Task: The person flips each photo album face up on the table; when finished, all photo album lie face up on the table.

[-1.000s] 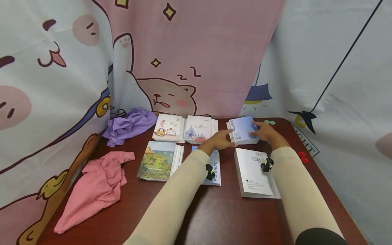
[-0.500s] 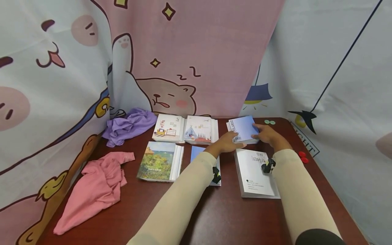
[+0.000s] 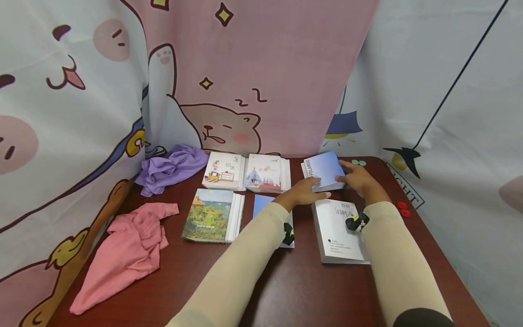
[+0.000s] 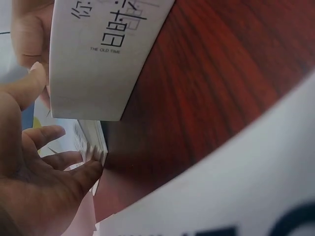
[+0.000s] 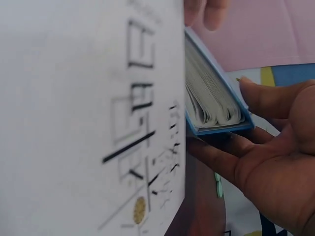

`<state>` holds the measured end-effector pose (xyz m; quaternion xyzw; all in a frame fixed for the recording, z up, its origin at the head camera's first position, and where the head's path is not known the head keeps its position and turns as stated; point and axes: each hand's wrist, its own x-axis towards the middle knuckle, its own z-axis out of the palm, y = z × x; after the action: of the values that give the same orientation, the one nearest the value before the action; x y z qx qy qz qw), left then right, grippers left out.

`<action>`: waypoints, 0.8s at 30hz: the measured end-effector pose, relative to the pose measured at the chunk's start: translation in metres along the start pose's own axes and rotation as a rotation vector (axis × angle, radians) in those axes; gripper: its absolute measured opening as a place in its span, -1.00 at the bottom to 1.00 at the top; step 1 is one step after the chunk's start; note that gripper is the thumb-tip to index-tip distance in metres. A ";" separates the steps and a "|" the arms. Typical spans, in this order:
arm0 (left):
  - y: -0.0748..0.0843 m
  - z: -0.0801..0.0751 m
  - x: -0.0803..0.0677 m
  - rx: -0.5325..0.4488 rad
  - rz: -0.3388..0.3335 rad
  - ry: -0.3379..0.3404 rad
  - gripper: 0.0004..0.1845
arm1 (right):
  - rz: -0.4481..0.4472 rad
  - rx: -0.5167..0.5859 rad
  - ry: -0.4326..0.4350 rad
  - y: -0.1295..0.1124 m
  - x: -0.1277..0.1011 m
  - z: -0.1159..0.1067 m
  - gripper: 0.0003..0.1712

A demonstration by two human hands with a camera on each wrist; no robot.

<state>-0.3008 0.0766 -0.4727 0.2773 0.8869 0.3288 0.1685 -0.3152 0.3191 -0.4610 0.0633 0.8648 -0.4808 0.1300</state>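
While both hands work at the far edge of the table (image 3: 310, 290), the blue Polaroid album (image 3: 323, 170) lies flat on the wood just behind the white album (image 3: 338, 229), not lifted clear and not yet stacked on anything. The left hand (image 3: 304, 192) rests with straight fingers against the blue album's near edge; the right hand (image 3: 355, 178) has its fingers extended along the far side, the thumb over the cover, so the album sits between them. From the right wrist view the album's page block (image 5: 211, 96) shows closed. I judge the work to be partway: two illustrated albums (image 3: 247, 171) already sit side by side left of the blue album, a landscape album (image 3: 212, 214) and a second blue album (image 3: 261, 204) lie in front of those. Placing this blue album squarely seems the step in hand.
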 end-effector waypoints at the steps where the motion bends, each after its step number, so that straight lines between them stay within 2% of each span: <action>1: 0.001 0.000 0.000 0.002 0.006 0.004 -0.11 | 0.000 0.047 0.007 -0.001 -0.001 0.000 -0.01; 5: 0.002 -0.001 0.002 -0.015 0.024 0.005 -0.10 | -0.007 0.185 0.036 -0.004 -0.004 -0.002 -0.07; 9: 0.003 -0.003 0.002 -0.083 0.040 -0.036 -0.06 | -0.039 0.224 0.095 -0.009 -0.009 -0.005 -0.16; 12: 0.005 -0.006 0.003 -0.159 0.062 -0.070 0.01 | -0.070 0.236 0.126 -0.013 -0.011 -0.006 -0.14; 15: 0.008 -0.010 0.002 -0.240 0.090 -0.084 0.08 | -0.091 0.222 0.123 -0.016 -0.012 -0.005 -0.18; 21: 0.015 -0.019 0.001 -0.355 0.191 -0.051 0.12 | -0.181 0.231 0.091 -0.019 -0.012 0.000 -0.22; 24: 0.015 -0.024 0.000 -0.415 0.190 -0.022 0.13 | -0.237 0.272 0.081 -0.024 -0.012 0.004 -0.20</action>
<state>-0.3069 0.0744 -0.4447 0.3227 0.7683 0.5153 0.2000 -0.3089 0.3032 -0.4405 -0.0024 0.7977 -0.6024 0.0277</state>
